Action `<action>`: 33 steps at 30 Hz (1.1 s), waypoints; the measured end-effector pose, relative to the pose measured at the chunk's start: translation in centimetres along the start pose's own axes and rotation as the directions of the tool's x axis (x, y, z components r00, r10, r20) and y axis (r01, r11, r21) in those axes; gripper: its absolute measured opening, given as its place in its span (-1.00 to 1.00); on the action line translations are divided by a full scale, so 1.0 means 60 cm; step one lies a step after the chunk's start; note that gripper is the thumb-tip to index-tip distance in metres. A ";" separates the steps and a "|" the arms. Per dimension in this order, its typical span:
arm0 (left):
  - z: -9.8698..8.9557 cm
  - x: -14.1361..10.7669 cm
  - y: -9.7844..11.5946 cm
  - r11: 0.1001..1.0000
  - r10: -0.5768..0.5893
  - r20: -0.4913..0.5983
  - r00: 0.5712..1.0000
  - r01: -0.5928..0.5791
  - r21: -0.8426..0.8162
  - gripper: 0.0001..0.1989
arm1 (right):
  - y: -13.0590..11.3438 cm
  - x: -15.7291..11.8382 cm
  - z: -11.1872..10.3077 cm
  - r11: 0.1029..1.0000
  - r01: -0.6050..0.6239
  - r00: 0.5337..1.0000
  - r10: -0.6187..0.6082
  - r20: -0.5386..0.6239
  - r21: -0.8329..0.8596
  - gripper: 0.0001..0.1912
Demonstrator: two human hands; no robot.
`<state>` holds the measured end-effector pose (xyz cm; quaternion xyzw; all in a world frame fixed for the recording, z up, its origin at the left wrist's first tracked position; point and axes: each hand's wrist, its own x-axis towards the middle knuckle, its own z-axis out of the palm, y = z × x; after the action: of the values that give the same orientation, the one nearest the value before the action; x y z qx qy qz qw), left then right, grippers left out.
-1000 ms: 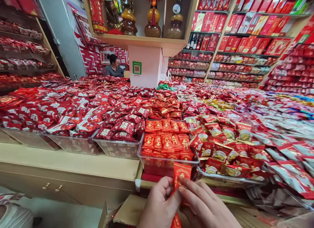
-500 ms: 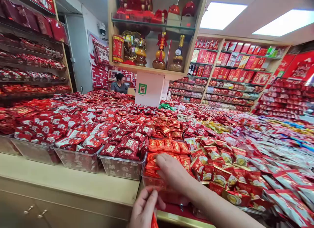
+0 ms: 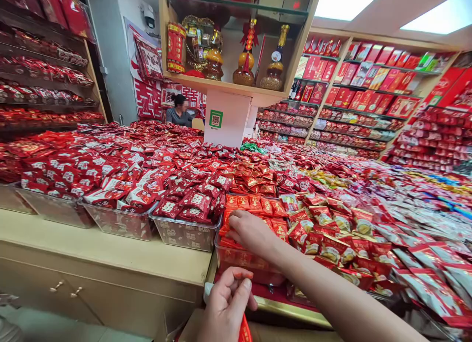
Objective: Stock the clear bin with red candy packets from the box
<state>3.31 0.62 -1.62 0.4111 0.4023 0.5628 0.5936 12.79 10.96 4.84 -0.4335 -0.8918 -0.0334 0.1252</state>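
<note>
My right hand (image 3: 252, 234) reaches down over a clear plastic bin (image 3: 236, 256) of flat red packets (image 3: 279, 227) with gold lettering. Its fingers are bent together and pressed against a packet at the bin's left side; the fingertips are partly hidden. Lower and nearer to me, my left hand (image 3: 230, 302) is closed, thumb against the curled fingers. A red packet (image 3: 245, 330) with gold print sticks out below its palm; whether there is more than one I cannot tell. Left of the bin stands another clear bin (image 3: 188, 239) with dark red printed packets (image 3: 195, 199).
Red-and-gold packets (image 3: 334, 248) with a round food picture are heaped on the right. More clear bins (image 3: 118, 221) line the cream counter (image 3: 110, 251). Overhead hangs a display cabinet (image 3: 228, 84) on a white pillar (image 3: 230, 130). A person (image 3: 179, 112) is in the background.
The view has tilted down slightly, showing more floor and counter front. My right hand stays at the same bin. My left hand shows more fully, with more of its red packet visible.
</note>
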 end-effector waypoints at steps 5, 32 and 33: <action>-0.005 0.014 -0.005 1.000 0.013 -0.120 0.993 -0.014 -0.010 -0.80 | -0.013 -0.031 -0.025 0.995 -0.050 0.992 0.060 -0.115 0.088 -0.85; 0.006 0.003 0.005 0.998 -0.059 0.148 0.987 0.063 -0.020 -0.72 | -0.052 -0.217 0.024 0.672 -0.172 0.910 0.388 -0.145 0.720 -0.93; 0.006 0.003 0.005 0.996 -0.056 0.167 0.984 0.067 -0.060 -0.66 | -0.051 -0.218 0.024 0.789 -0.113 0.910 0.326 -0.256 0.603 -0.94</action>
<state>3.56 0.78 -1.20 0.4241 0.3453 0.5211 0.6553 17.87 -0.71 0.30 -0.4647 -0.7655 0.1769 0.4085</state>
